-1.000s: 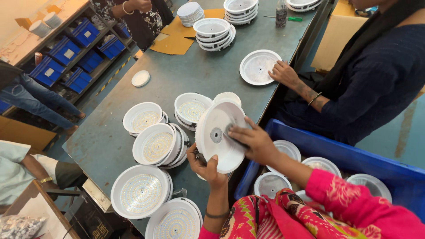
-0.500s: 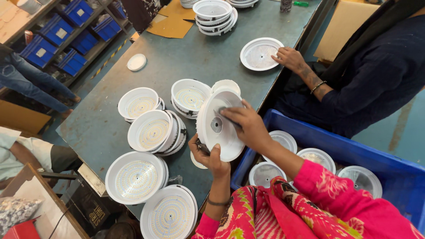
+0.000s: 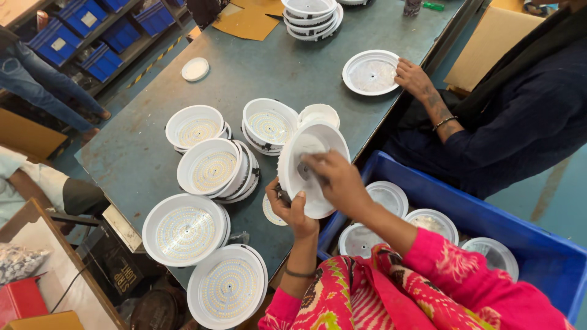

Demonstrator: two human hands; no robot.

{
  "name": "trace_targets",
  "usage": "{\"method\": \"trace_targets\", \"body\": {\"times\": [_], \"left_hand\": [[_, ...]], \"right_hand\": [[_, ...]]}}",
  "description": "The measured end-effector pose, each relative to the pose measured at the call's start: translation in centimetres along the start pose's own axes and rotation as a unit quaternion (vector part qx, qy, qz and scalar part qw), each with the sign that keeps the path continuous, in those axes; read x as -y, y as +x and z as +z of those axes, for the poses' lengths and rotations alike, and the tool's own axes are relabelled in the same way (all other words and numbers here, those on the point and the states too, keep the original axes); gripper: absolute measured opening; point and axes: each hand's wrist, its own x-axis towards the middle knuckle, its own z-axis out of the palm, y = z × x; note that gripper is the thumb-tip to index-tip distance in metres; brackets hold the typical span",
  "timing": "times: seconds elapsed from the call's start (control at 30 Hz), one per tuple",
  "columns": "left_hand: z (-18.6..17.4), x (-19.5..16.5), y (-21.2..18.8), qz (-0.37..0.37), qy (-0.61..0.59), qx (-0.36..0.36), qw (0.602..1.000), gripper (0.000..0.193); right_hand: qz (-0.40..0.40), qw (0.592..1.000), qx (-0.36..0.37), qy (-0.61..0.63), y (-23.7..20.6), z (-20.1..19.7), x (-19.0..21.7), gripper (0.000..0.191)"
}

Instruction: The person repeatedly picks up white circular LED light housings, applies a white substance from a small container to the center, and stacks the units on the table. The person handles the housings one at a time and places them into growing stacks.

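Disc lamp (image 3: 312,168) tilted above counter (image 3: 257,73), back facing up. Left hand (image 3: 290,208) clamps lower rim; right hand (image 3: 333,177) pressing centre fitting. Probably seating step; next needs steady support.

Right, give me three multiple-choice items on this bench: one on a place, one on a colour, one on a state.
1. Where is the small flat white round lid?
A. alone on the grey-green metal table
B. in the crate
C. on a stack

2. The plastic crate by the table is:
A. red
B. blue
C. grey

3. The round white plastic lamp housing is:
A. flat on the table
B. held tilted by both hands
C. in the crate

A: it lies apart from the stacks.
B: its walls are blue.
B: the left hand grips its lower edge, and the right hand presses its centre.
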Motion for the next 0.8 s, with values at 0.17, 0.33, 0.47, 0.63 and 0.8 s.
{"method": "trace_targets", "body": {"times": [0.17,0.33,0.47,0.63,0.8], "left_hand": [[-1.3,0.3,0.5,-0.031,-0.006,-0.035,0.999,0.053],[-1.9,1.1,-0.4,-0.024,0.002,-0.034,0.999,0.054],[-2.1,1.7,-0.9,0.019,0.076,-0.014,0.997,0.055],[-2.9,1.3,-1.6,0.016,0.096,-0.020,0.995,0.052],[-3.1,1.2,-2.0,-0.020,0.024,-0.036,0.999,0.050]], "right_hand": [[-0.082,0.990,0.114,0.023,-3.1,-1.0,1.0,0.048],[0.076,0.994,0.066,0.046,-2.5,-0.5,-0.2,0.043],[0.138,0.986,0.055,0.074,-3.0,1.3,2.0,0.040],[0.179,0.965,0.097,0.165,-3.6,1.2,3.9,0.034],[-0.099,0.991,0.080,0.045,-3.1,0.5,1.8,0.048]]}}
